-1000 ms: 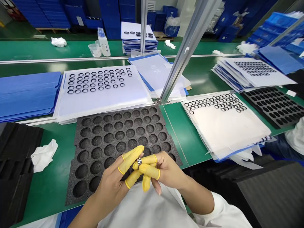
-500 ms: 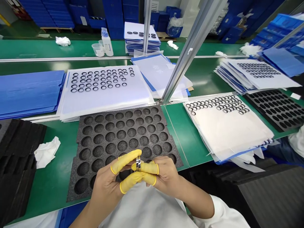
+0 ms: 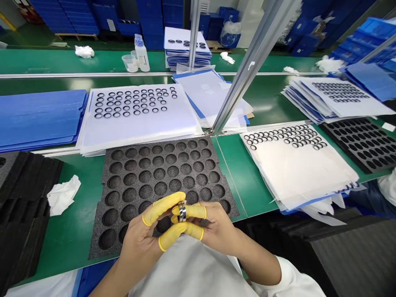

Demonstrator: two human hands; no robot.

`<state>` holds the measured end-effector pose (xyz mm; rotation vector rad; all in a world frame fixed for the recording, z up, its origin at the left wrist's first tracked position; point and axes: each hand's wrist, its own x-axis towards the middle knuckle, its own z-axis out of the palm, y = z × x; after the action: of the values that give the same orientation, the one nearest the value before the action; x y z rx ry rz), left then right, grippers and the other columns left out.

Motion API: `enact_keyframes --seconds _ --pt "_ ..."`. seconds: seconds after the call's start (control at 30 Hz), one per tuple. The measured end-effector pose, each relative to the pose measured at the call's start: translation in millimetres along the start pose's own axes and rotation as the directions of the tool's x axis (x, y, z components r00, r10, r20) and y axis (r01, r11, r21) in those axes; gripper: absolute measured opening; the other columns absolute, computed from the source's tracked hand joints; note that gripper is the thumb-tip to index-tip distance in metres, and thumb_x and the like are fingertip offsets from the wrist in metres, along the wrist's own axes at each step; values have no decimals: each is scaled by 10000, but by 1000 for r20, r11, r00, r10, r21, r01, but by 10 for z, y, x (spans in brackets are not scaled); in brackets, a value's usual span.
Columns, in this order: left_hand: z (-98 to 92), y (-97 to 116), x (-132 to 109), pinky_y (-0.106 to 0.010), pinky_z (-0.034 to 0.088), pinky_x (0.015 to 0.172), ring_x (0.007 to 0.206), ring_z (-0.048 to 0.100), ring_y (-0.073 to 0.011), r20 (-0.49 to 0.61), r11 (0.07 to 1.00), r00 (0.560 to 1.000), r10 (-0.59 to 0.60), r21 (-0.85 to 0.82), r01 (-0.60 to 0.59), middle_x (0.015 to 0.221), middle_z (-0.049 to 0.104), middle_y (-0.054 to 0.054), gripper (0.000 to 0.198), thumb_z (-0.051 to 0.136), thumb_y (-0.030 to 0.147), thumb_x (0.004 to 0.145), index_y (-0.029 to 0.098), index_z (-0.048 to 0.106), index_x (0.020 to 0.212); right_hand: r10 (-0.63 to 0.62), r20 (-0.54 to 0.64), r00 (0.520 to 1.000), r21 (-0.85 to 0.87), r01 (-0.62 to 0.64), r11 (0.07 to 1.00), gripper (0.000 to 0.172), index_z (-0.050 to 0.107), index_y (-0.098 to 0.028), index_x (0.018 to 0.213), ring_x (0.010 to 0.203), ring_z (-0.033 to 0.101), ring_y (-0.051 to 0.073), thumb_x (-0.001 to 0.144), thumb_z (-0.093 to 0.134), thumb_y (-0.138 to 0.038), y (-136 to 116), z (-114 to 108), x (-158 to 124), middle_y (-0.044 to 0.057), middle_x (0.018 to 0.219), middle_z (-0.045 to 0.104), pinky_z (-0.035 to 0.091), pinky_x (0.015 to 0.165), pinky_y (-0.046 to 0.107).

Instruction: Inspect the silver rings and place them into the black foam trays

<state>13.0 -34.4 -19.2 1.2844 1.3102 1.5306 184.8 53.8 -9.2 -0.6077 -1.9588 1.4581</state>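
My left hand [image 3: 140, 237] and my right hand [image 3: 216, 225] meet in front of me, with yellow finger cots on several fingers. Between their fingertips is a shiny metal ring [image 3: 182, 212], standing on edge. A groove or seam runs round it, and I cannot tell whether it is one ring or two together. Left thumb and fingers pinch it from below and above, while the right fingertips close on its right side. Under the hands lies a dark grey foam tray [image 3: 123, 160] with rows of round pockets; the hands hide part of it.
Paper-topped stacks carrying dark rings lie at the back left [image 3: 139, 130] and right [image 3: 297, 173]. Blue sheets [image 3: 40, 119], black foam pieces [image 3: 27, 198] and a crumpled white tissue [image 3: 63, 196] are at left. A metal post [image 3: 241, 82] rises behind the tray.
The metal ring has turned a little between the fingertips, so its outer band shows wider. The right fingers have shifted slightly around it, and the view has moved a touch.
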Motion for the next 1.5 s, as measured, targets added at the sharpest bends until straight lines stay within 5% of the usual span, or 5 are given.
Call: enact_keyframes --seconds 0.17,0.8,0.97,1.27,1.5 --pt "-2 5 -1 -283 598 993 1114 748 -218 3 1000 1000 17 7 -17 1297 749 -45 681 826 141 802 350 608 1413 208 152 966 336 -249 908 424 754 -186 1140 597 612 90 1004 553 -534 -102 -51 18 12 706 686 475 535 172" --pt "-10 -21 -17 -224 618 925 1060 768 -198 32 996 999 13 83 -16 1226 781 -18 516 793 205 850 355 681 1331 415 127 901 588 -405 700 419 798 -162 837 434 521 51 798 787 -579 -151 32 64 -12 566 652 380 418 156" --pt "-25 -65 -22 -279 596 1009 1162 726 -204 25 988 995 93 122 -95 1332 730 -12 566 752 161 879 376 628 1388 378 16 926 537 -327 778 297 814 -186 867 510 545 77 801 822 -476 -85 50 41 -10 585 642 431 495 186" --pt "-61 -53 -33 -198 598 938 1051 749 -123 7 961 992 125 246 -123 1240 773 25 527 640 39 922 367 670 1333 -63 -246 967 86 86 993 160 839 -279 957 535 504 99 902 752 -402 30 60 -59 4 624 671 446 546 233" --pt "-33 -74 35 -214 637 773 878 749 -145 -119 993 988 -99 -82 89 996 802 -18 197 813 190 820 276 809 996 210 -259 943 350 -111 930 194 836 -288 901 822 675 155 847 792 -469 60 43 -40 44 872 765 550 759 286"
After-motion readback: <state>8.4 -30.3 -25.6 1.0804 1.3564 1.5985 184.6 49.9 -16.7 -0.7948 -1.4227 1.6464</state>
